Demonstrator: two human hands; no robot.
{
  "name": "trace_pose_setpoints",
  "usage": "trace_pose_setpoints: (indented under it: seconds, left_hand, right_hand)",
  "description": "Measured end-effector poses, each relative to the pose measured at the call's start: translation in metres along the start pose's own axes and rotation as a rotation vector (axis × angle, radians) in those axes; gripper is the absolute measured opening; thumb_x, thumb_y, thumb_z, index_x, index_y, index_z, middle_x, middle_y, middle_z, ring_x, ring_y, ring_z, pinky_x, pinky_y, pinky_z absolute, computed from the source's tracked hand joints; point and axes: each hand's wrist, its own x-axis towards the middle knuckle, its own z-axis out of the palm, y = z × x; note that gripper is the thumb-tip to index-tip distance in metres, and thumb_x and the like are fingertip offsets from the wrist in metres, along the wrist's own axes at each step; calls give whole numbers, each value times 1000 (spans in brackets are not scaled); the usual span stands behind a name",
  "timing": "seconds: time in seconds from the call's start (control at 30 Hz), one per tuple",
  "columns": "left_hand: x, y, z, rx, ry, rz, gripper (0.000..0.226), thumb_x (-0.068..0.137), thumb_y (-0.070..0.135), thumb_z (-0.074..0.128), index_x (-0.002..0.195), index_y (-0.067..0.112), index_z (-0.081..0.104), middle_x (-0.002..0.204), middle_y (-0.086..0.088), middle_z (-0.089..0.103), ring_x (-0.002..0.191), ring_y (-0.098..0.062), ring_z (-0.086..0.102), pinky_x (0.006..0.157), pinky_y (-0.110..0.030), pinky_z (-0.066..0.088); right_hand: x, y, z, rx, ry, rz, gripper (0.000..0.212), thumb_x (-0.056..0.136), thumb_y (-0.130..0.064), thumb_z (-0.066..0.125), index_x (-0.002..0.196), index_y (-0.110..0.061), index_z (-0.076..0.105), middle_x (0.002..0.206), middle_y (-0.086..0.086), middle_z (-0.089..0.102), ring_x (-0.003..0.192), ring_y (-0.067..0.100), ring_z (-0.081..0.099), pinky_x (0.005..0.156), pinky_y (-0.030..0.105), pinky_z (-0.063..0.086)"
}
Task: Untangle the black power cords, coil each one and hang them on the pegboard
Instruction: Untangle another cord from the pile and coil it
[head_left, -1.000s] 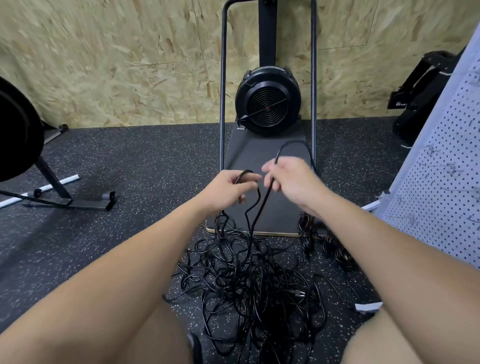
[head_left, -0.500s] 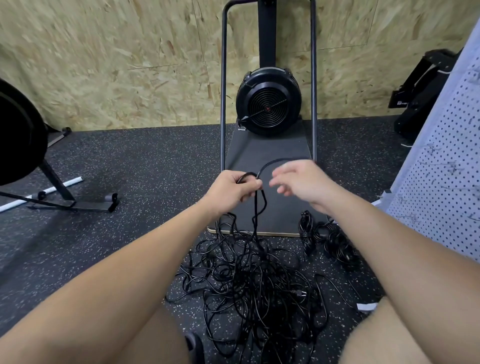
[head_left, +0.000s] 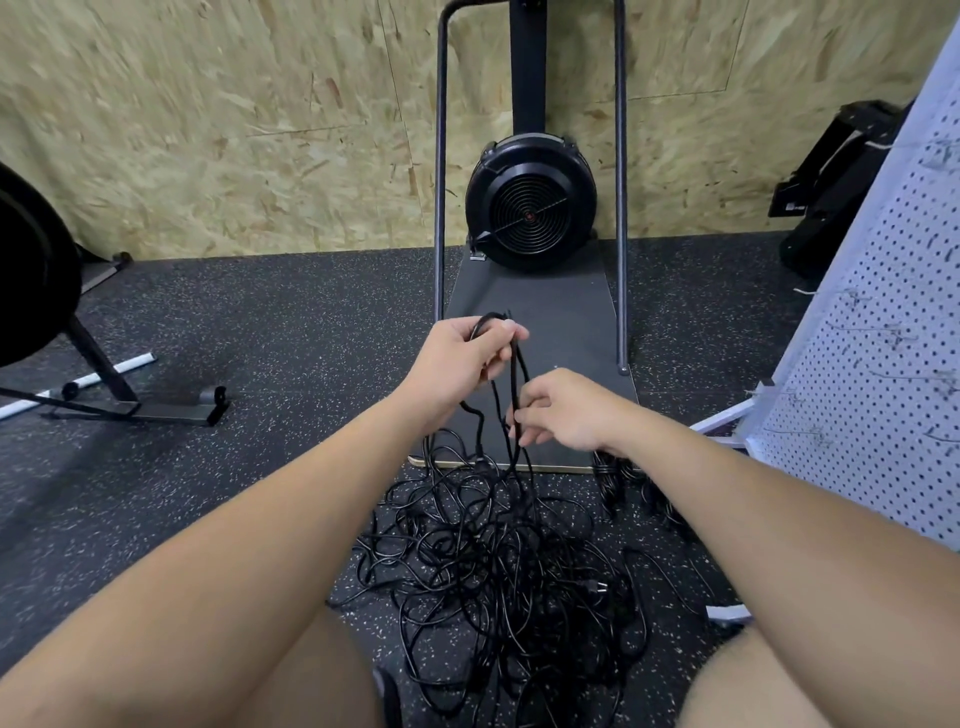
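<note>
The left hand (head_left: 465, 358) is raised over the dark platform (head_left: 563, 312) of a machine, its fingers curled around a looped cord (head_left: 515, 374). The loop's top pokes out above the fist, and 2 strands hang from it toward the floor. The right hand (head_left: 569, 410) sits lower and just to the right, its fingertips (head_left: 519, 420) pinching one of those hanging strands; which strand is hard to tell, since they run close together. The 2 hands are near each other but not touching.

Below them, between the person's knees, the rest of the cords lie in a tangle (head_left: 498, 566) on the speckled floor (head_left: 291, 322), loops crossing over one another, with a plug (head_left: 596, 588) showing at the right side of the heap. The hanging strands run down into this pile. A smaller bundle (head_left: 615, 480) of black cord lies just right of the pile, at the platform's front corner, partly hidden by the right forearm.

The white pegboard (head_left: 883, 332) leans at the right edge, several thin hooks (head_left: 896, 332) sticking out of it; no cord is on them. A round black fan housing (head_left: 530, 208) stands at the back of the platform against the chipboard wall (head_left: 260, 130).
</note>
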Motion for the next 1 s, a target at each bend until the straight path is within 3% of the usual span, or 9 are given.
trace_pose_setpoints:
  seconds: [0.13, 0.27, 0.33, 0.43, 0.53, 0.6, 0.7, 0.83, 1.0]
  left_hand:
    - [0, -1, -8, 13, -22, 4, 25, 109, 24, 66, 114, 4, 80, 75, 2, 55, 61, -15, 41, 54, -25, 26]
    - [-2, -3, -14, 65, -66, 4, 28, 107, 30, 69, 104, 3, 74, 71, 2, 48, 60, -15, 37, 56, -29, 26]
    - [-4, -6, -17, 124, -116, -3, 23, 107, 29, 69, 107, 7, 77, 73, 1, 46, 62, -16, 36, 58, -32, 24]
    - [-12, -11, -19, 192, -285, -70, 21, 107, 18, 68, 122, 10, 80, 72, -1, 44, 62, -16, 33, 57, -32, 22]
    - [-19, -17, -13, 357, -423, -45, 14, 104, 21, 75, 110, 10, 80, 72, 0, 43, 61, -16, 33, 53, -28, 26]
    - [-18, -20, -10, 410, -360, 4, 25, 106, 28, 74, 99, 4, 76, 71, -2, 45, 63, -19, 35, 54, -29, 28]
    - [-15, -17, -12, 344, -216, 12, 23, 108, 22, 71, 97, 4, 79, 73, -4, 56, 67, -20, 43, 54, -25, 35]
    - [-7, -11, -15, 174, -38, -3, 31, 108, 25, 71, 98, -4, 77, 72, -3, 61, 64, -15, 48, 57, -21, 38]
    - [-2, 4, -6, 3, 15, 10, 33, 108, 30, 69, 102, -1, 77, 74, -2, 61, 59, -10, 46, 51, -17, 33]
  right_hand:
    - [-5, -8, -3, -36, 21, -21, 24, 111, -18, 63, 101, 1, 72, 77, -10, 81, 84, 13, 81, 93, 43, 65]
    - [-11, -27, -10, -98, 177, -93, 25, 112, -25, 58, 97, -14, 74, 70, -14, 76, 64, 0, 70, 66, 22, 51]
    - [-11, -38, -19, -5, 346, -154, 29, 112, -23, 50, 96, -12, 72, 72, -9, 74, 61, 4, 65, 63, 26, 49]
    - [-7, -44, -37, 342, 522, -249, 30, 111, -18, 44, 100, -10, 71, 79, -1, 68, 61, 14, 59, 63, 35, 56]
    - [-6, -41, -46, 524, 558, -294, 30, 114, -16, 42, 103, -10, 69, 82, 5, 64, 61, 16, 53, 62, 38, 55]
    - [-7, -39, -47, 619, 538, -287, 29, 115, -15, 43, 106, -7, 69, 86, 9, 65, 61, 18, 55, 65, 37, 58]
    - [-8, -35, -50, 684, 478, -193, 24, 114, -15, 52, 117, -1, 71, 98, 13, 73, 69, 22, 62, 76, 41, 67]
    - [-12, -16, -42, 262, 254, -21, 14, 99, -6, 72, 108, -12, 80, 102, 10, 83, 77, 18, 76, 79, 37, 68]
    - [-13, -7, -11, 7, -71, 0, 30, 103, -13, 74, 132, -17, 70, 121, -1, 78, 98, 17, 81, 91, 37, 67]
